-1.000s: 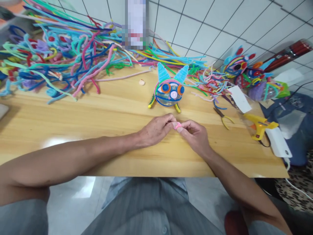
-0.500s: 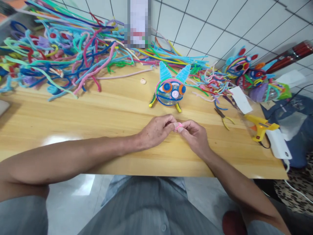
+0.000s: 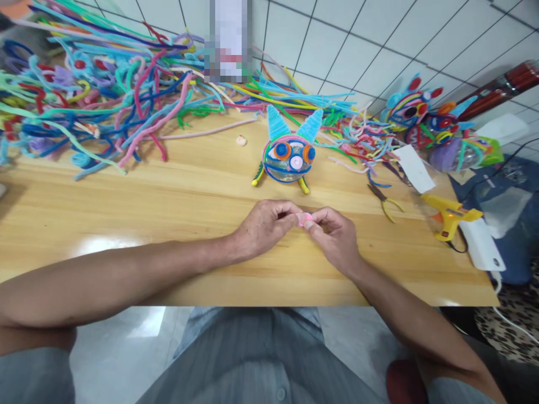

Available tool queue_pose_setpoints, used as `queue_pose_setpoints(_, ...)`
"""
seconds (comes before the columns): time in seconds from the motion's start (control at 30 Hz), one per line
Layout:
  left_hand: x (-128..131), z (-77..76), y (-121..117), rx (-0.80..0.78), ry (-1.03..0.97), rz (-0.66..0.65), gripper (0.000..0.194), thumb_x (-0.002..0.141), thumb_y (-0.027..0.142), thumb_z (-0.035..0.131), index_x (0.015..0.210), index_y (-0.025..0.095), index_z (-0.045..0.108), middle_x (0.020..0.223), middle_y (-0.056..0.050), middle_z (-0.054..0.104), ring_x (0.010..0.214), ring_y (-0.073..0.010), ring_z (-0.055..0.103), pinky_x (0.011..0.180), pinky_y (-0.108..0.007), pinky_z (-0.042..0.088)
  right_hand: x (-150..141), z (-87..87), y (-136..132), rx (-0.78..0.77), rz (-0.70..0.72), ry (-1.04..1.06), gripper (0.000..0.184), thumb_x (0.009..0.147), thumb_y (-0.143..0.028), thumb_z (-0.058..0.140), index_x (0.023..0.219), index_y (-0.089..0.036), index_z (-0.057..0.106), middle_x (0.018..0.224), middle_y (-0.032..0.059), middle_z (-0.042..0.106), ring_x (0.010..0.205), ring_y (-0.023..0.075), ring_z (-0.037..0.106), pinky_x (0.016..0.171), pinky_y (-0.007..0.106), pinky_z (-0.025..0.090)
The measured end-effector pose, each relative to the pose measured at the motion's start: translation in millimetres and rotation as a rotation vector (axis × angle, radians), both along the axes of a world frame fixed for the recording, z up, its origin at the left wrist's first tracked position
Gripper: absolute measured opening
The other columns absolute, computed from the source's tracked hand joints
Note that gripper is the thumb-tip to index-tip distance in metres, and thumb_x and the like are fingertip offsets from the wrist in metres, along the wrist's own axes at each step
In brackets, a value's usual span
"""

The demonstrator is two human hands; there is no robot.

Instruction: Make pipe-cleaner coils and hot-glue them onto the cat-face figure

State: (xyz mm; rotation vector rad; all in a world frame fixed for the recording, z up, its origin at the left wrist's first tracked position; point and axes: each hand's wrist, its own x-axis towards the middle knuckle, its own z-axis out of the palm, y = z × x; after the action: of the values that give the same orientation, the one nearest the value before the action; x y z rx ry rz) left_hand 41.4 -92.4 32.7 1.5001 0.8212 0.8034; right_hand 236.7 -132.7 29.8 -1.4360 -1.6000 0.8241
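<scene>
1. The bare left hand [image 3: 263, 229] and the bare right hand [image 3: 337, 238] come together over the pale wooden bench [image 3: 168, 216].
2. Fingers of both hands pinch a small pink piece [image 3: 306, 219] between them; its full shape is hidden by the fingertips.
3. Just beyond the hands stands a round, clear-bodied figure [image 3: 288, 163] with light-blue fuzzy ears, orange-and-blue eyes and yellow-tipped feet.
4. Multicoloured fuzzy stems [image 3: 143, 92] lie heaped at back left.
5. Yellow-handled pliers [image 3: 384, 201] lie right of the hands, near a yellow glue gun [image 3: 451, 216].
</scene>
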Motion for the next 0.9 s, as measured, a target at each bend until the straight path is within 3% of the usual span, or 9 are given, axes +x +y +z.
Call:
queue_pose_setpoints(0.3, -0.2, 2.5, -2.2, 0.011, 0.056, 0.004, 0.022, 0.097, 0.027, 0.062, 0.088, 0.015, 0.078, 0.066, 0.003, 0.066, 0.058, -0.0097, 0.05, 0.06, -0.023, 0.04, -2.5, 3.1, 0.8, 0.012, -0.017, -0.013, 0.012, 0.084, -0.026, 0.07, 0.073, -0.022, 0.067, 0.062, -0.0036, 0.063, 0.057, 0.0113, 0.052, 0.055, 0.024, 0.042)
queue_pose_setpoints(0.6, 0.3, 1.0, -2.8, 0.07, 0.056, -0.011, 0.022, 0.097, 0.023, 0.061, 0.095, 0.013, 0.081, 0.083, -0.003, 0.077, 0.063, -0.0097, 0.057, 0.062, -0.021, 0.043, -3.3, 3.6, 0.4, 0.005, -0.015, -0.011, 0.014, 0.084, -0.028, 0.07, 0.073, -0.021, 0.067, 0.06, -0.0038, 0.062, 0.055, 0.0106, 0.051, 0.053, 0.024, 0.04)
queue_pose_setpoints(0.9, -0.5, 5.0, 0.1, 0.041, 0.109, -0.018, 0.021, 0.095, 0.021, 0.061, 0.09, 0.013, 0.08, 0.072, 0.0, 0.072, 0.06, -0.0092, 0.054, 0.058, -0.02, 0.04, -2.4, 3.4, 0.1, 0.01, -0.007, -0.045, 0.013, 0.083, -0.028, 0.068, 0.072, -0.021, 0.068, 0.061, -0.0034, 0.064, 0.055, 0.0102, 0.051, 0.054, 0.024, 0.041)
